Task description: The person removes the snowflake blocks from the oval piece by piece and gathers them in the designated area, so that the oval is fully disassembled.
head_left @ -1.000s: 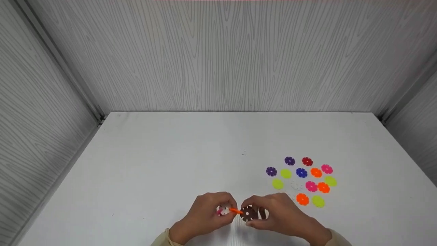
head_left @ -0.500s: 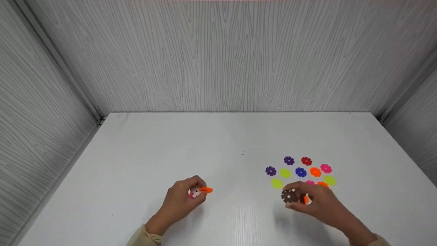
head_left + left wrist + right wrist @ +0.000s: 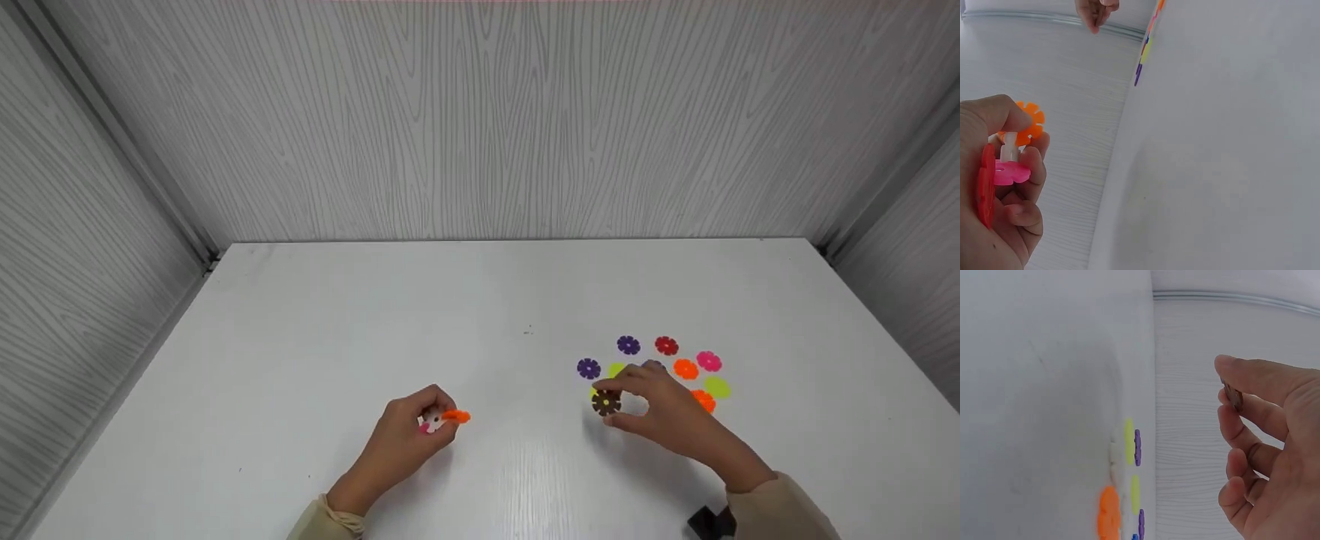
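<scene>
My left hand (image 3: 409, 427) holds a small cluster of joined notched plastic discs, left of the middle of the table. In the left wrist view the cluster shows an orange disc (image 3: 1033, 119) pinched at the thumb, a white disc (image 3: 1009, 147), a pink disc (image 3: 1012, 173) and a red disc (image 3: 986, 185) by the palm. Farther right, my right hand (image 3: 667, 409) pinches a brown notched disc (image 3: 606, 403) between thumb and fingertips, raised off the table. In the right wrist view this brown disc (image 3: 1234, 398) appears nearly edge-on. The right hand hides some loose discs below it.
Loose flower-shaped discs lie flat around the right hand: purple (image 3: 589, 368), red (image 3: 666, 346), pink (image 3: 709, 361), orange (image 3: 685, 369) and yellow-green (image 3: 718, 388). The white table (image 3: 375, 315) meets wood-grain panels (image 3: 480, 120) behind and at both sides.
The hands were together near the front middle and have come apart. The left moved left and away with its cluster; the right moved right, then slightly back left, with the brown disc.
</scene>
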`<state>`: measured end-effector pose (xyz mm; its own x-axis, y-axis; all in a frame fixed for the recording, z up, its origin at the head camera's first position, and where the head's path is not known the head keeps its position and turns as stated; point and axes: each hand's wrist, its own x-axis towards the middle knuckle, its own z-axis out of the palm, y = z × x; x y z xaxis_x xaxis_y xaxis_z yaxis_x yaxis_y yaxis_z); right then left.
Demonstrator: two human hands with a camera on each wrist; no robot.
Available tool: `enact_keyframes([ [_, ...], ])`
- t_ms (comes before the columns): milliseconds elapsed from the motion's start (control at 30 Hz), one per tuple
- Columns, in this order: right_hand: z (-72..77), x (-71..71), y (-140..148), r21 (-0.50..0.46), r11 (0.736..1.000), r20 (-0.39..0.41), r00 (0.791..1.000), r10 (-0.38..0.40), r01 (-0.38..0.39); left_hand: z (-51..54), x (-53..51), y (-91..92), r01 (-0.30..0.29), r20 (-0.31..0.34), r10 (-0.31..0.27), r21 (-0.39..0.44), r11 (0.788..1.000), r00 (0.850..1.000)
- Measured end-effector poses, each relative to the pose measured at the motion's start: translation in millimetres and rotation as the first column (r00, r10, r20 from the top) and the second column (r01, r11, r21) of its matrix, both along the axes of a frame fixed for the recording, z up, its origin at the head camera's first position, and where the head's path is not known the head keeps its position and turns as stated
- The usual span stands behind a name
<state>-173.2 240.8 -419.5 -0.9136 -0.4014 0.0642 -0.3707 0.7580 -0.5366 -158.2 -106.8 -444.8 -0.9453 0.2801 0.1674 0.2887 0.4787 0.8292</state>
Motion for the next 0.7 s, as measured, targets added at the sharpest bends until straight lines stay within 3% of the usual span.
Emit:
enact_keyframes([
  [133,-5.3,-9.0,-8.9,0.058,0.998,0.049,0.999,0.000,-0.003,0.2,0.7,-1.5,0.002,0.012,-0.002,0.000,1.000,1.000],
  [367,-15.5,-16.1,-18.4,0.142,0.990,0.055,0.998,-0.007,-0.001,-0.5,1.9,-2.8,0.023,0.023,-0.022,-0.003,1.000,0.999],
  [700,-21.0,-13.6,-14.4,0.177,0.984,0.098,0.995,-0.006,-0.012,-1.5,5.9,-3.4,0.058,0.002,-0.058,-0.009,0.998,0.998],
])
